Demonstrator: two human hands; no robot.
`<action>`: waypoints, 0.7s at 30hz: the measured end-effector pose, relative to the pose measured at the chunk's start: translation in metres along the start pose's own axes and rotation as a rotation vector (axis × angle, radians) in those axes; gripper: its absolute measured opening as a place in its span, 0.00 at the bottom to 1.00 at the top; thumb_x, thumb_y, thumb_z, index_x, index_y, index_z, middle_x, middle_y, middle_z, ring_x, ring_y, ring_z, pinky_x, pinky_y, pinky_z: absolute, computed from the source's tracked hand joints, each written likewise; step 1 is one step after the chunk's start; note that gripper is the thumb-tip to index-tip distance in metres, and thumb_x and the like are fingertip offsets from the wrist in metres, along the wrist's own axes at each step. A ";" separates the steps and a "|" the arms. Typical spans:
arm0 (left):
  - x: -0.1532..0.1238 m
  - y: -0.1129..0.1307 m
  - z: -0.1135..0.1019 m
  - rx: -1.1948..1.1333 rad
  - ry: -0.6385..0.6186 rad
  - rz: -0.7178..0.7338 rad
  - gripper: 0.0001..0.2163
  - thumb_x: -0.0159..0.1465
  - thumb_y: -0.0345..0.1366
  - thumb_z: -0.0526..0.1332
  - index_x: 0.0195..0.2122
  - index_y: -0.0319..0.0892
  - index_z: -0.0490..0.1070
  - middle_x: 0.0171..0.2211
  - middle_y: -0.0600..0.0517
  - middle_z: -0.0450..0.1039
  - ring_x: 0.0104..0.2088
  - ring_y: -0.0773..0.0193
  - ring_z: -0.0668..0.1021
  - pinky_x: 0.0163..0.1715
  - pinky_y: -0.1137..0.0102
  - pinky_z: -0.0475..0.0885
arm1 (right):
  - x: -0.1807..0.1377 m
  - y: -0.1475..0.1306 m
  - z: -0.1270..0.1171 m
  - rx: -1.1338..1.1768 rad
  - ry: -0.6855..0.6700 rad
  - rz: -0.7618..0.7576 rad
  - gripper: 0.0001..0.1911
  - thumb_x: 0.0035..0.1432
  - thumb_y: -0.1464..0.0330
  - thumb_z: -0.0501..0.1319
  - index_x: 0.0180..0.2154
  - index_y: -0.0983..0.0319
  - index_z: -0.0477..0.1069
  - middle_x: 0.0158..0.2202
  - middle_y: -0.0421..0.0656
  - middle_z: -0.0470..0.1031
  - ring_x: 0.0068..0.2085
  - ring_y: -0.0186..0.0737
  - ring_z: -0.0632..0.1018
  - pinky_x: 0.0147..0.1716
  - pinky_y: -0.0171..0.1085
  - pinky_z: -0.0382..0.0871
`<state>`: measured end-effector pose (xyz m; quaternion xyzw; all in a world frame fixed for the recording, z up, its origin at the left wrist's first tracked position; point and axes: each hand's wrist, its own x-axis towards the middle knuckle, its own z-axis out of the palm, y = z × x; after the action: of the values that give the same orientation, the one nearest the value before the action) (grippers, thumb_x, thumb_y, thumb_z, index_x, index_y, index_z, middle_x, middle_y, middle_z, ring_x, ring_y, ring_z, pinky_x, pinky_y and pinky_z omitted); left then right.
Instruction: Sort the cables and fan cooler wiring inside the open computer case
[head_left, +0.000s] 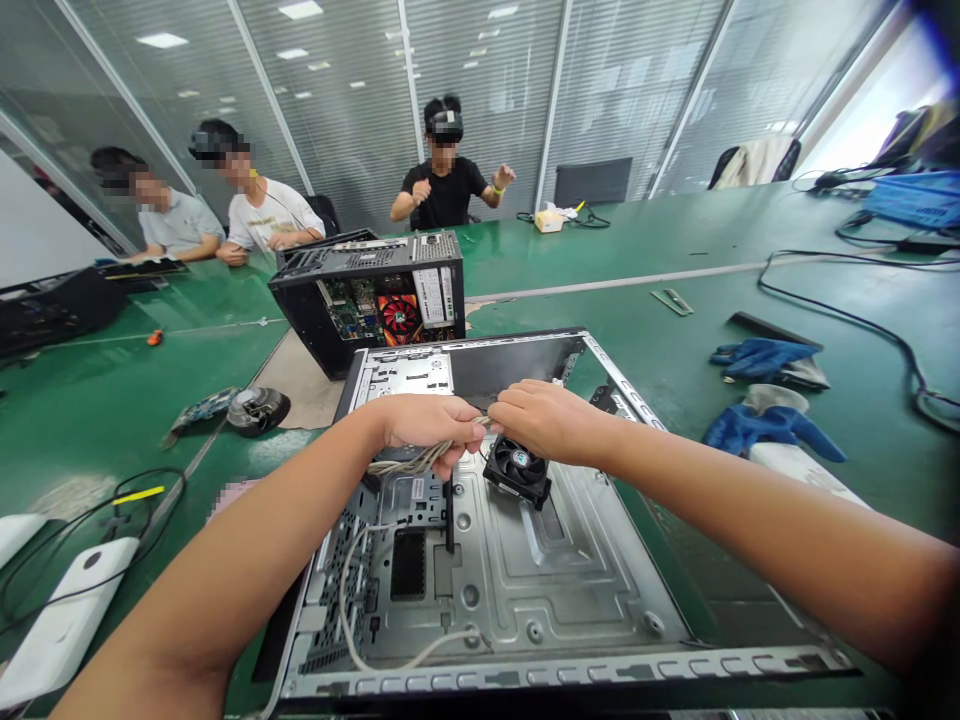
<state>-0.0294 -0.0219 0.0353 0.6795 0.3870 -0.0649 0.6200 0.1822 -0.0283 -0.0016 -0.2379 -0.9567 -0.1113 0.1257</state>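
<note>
Over an open computer case [570, 580] lying flat, both my hands grip a bundle of light grey cables [416, 458]. My left hand [435, 425] is closed round the bundle, whose loops hang out to its left. Close beside it, my right hand [540, 420] pinches the bundle's other end with fingers curled; its fingertips are partly hidden. Just below my right hand, a black CPU cooler fan [520, 460] rests inside the case. One loose grey cable [346, 590] curves along the case's left side and ends on the metal floor.
Behind the case stands a second computer tower [367, 270] with a red fan. Blue gloves [772, 425] lie to the right near a black cable [862, 320]. A small motor-like part [257, 410] and a white power bank-like box [71, 610] are at left. Three people sit across the green table [585, 265].
</note>
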 end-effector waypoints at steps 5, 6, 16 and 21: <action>0.004 0.000 -0.001 0.280 0.062 0.112 0.08 0.62 0.40 0.52 0.28 0.43 0.60 0.16 0.60 0.58 0.19 0.66 0.72 0.26 0.69 0.66 | 0.002 -0.003 -0.004 0.126 -0.132 0.120 0.15 0.67 0.68 0.47 0.33 0.64 0.68 0.29 0.45 0.71 0.29 0.38 0.67 0.30 0.37 0.53; 0.005 0.000 -0.001 0.348 0.078 0.111 0.07 0.62 0.39 0.52 0.29 0.43 0.61 0.16 0.59 0.60 0.20 0.66 0.72 0.27 0.69 0.65 | 0.002 -0.003 -0.005 0.160 -0.153 0.141 0.14 0.67 0.68 0.47 0.33 0.64 0.67 0.29 0.45 0.71 0.29 0.38 0.68 0.30 0.37 0.52; 0.004 0.010 0.007 0.757 0.219 0.034 0.11 0.66 0.40 0.48 0.37 0.42 0.66 0.17 0.55 0.69 0.24 0.62 0.72 0.29 0.69 0.61 | 0.005 -0.002 -0.010 0.412 -0.241 0.230 0.18 0.68 0.64 0.42 0.30 0.61 0.63 0.28 0.44 0.70 0.28 0.37 0.66 0.30 0.37 0.53; 0.004 0.012 0.009 0.814 0.247 0.024 0.12 0.66 0.40 0.47 0.38 0.41 0.67 0.18 0.54 0.69 0.25 0.62 0.72 0.30 0.69 0.61 | 0.004 -0.002 -0.010 0.393 -0.241 0.224 0.17 0.68 0.64 0.43 0.30 0.62 0.63 0.29 0.44 0.71 0.29 0.37 0.67 0.30 0.37 0.53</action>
<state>-0.0163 -0.0273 0.0407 0.8759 0.3933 -0.1232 0.2507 0.1797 -0.0311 0.0088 -0.3251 -0.9356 0.1204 0.0664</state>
